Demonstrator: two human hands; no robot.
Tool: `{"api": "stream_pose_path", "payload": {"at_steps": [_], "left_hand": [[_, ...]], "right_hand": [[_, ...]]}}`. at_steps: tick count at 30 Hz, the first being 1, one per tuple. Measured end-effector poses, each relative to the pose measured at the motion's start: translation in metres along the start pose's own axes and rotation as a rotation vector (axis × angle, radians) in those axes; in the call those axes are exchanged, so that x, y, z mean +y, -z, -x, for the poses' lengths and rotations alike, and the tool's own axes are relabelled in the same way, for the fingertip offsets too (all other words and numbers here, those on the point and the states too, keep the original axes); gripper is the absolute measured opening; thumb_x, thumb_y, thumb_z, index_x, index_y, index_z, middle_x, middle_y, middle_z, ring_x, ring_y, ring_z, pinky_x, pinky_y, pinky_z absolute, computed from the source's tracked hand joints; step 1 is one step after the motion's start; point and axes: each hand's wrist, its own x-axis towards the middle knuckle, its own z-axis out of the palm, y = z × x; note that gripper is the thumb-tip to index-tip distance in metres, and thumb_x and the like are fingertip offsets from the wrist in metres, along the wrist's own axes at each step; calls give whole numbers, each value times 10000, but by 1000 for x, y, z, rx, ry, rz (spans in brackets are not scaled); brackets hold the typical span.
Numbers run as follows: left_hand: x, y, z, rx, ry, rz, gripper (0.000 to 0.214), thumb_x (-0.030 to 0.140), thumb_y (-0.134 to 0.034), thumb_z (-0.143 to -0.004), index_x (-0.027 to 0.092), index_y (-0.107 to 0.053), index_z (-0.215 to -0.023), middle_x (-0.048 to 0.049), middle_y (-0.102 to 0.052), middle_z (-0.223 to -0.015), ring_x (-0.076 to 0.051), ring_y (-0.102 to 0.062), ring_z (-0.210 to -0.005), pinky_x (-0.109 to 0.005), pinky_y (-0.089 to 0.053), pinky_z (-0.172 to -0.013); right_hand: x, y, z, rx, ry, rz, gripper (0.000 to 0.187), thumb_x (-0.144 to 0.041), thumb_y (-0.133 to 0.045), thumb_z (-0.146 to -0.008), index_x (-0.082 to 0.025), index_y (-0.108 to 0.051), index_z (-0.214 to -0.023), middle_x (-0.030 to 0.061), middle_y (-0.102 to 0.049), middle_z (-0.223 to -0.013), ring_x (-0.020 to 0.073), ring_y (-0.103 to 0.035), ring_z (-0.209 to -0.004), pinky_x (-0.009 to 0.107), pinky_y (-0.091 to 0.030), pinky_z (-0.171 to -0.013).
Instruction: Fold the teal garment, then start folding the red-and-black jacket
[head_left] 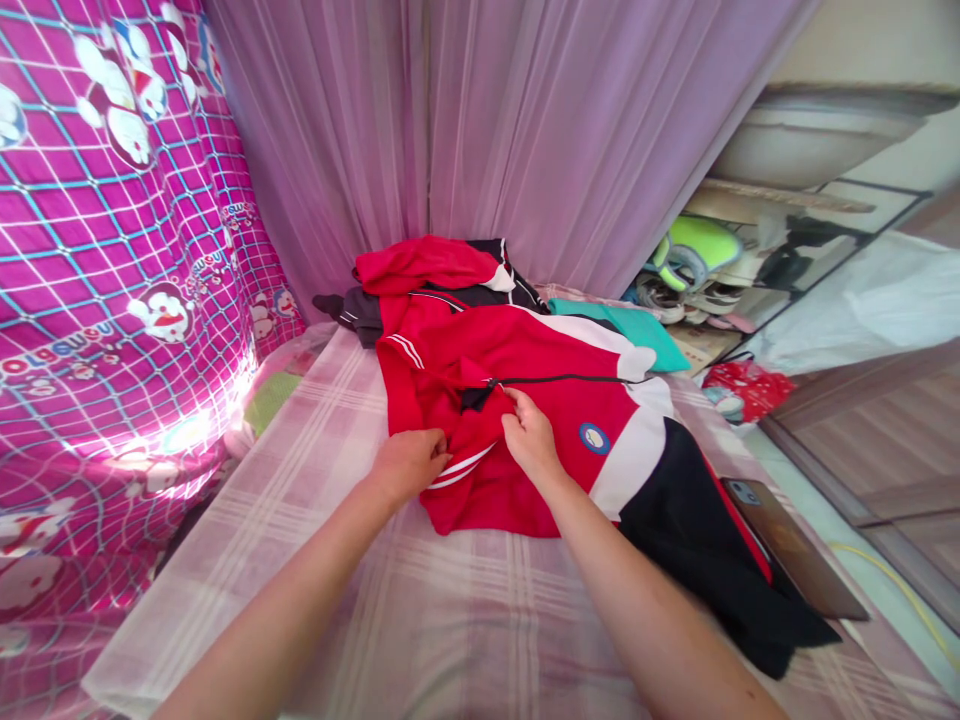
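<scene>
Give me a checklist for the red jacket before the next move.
1. Left hand gripping the red jacket: ok, fingers curled on its edge.
2. Right hand at the black zipper: ok, fingertips by its near end.
3. Zipper teeth meshed: cannot tell, too small.
4. Striped band flat: not ok, bunched between the hands.
5. Round badge facing up: ok.
6. Black sleeve clear of the phone: not ok, they appear to touch.

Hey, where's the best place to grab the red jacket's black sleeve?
I'd probably pinch the black sleeve near its loose end, coming from the near side: it lies stretched away from the red jacket body, with the phone along its other edge.
</scene>
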Motion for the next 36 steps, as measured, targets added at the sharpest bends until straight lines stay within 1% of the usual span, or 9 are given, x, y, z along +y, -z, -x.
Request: {"api": "stream_pose_path", "payload": {"at_steps": [4, 9, 13, 18, 21, 25, 31, 34, 36], "left_hand": [[-13, -2, 11, 10, 39, 11, 216, 360, -463, -948, 237, -636, -989, -49, -743, -955, -207, -687, -907, -282, -444, -720], [-20, -1, 5, -113, -19, 29, 215, 320, -587, -834, 263, -682, -1017, -20, -751, -960, -205, -689, -907, -265, -447, -691], [-16, 5, -1, -201, -65, -46, 189, 262, -578, -790, 262, -734, -897, -35, -754, -923, -227, -696, -888, -281, -465, -700], [-12, 4, 6, -110, -70, -68, 210, 265, -495, -859, 230, -684, -943, -84, -738, -907, -257, -693, -895, -319, -472, -727], [-16, -2, 10, -50, -48, 53, 154, 252, -526, -831, 232, -645, -926, -48, -719, -856, -234, -679, -852, -303, -462, -708], [-30, -15, 3, -10, -77, 391, 187, 221, -574, -765, 232, -625, -944, 19, -697, -834, -162, -648, -800, -243, -469, -689], [-37, -30, -21, -5, -64, 636, 204, 299, -524, -843, 193, -665, -944, 2, -723, -858, -149, -657, -813, -243, -514, -727], [-30, -30, -27, -77, -57, 695, 280, 149, -539, -789, 196, -692, -1019, -4, -758, -960, -147, -686, -887, -244, -532, -801], [-28, -28, -28, -59, -63, 735, 403, 58, -522, -742, 208, -707, -1068, -2, -761, -1068, -145, -692, -968, -243, -527, -875]], "right_hand": [[0, 1, 6, -5, 24, -4, 480, -180, -459, -756, -223, -642, -1198, 40, -756, -934, 221, -682, -804, 340, -538, -798], [-4, -3, 12, -18, 54, 36, 474, -191, -469, -762, -224, -641, -1202, 18, -741, -840, 204, -657, -724, 320, -531, -762], [-8, -2, 12, -34, 68, 37, 487, -190, -463, -761, -225, -632, -1217, 24, -745, -885, 198, -657, -735, 317, -530, -762], [-9, 2, 12, -38, 69, 57, 490, -212, -456, -771, -221, -625, -1231, 36, -745, -884, 207, -658, -722, 333, -531, -760], [-9, 3, 13, -35, 63, 61, 494, -213, -452, -768, -222, -629, -1229, 29, -736, -838, 208, -648, -700, 337, -534, -759], [-10, 3, 13, -39, 66, 54, 502, -209, -455, -762, -217, -634, -1231, 42, -739, -881, 218, -661, -757, 346, -532, -808], [-16, 3, 14, -47, 70, 55, 509, -210, -442, -768, -191, -627, -1242, 54, -737, -887, 224, -652, -731, 363, -533, -777], [-17, 4, 14, -30, 73, 53, 505, -207, -442, -769, -180, -627, -1238, 56, -736, -868, 225, -654, -721, 367, -536, -774], [-17, 5, 13, -12, 76, 34, 493, -206, -449, -775, -191, -627, -1235, 52, -742, -877, 223, -666, -746, 361, -538, -790]]}}
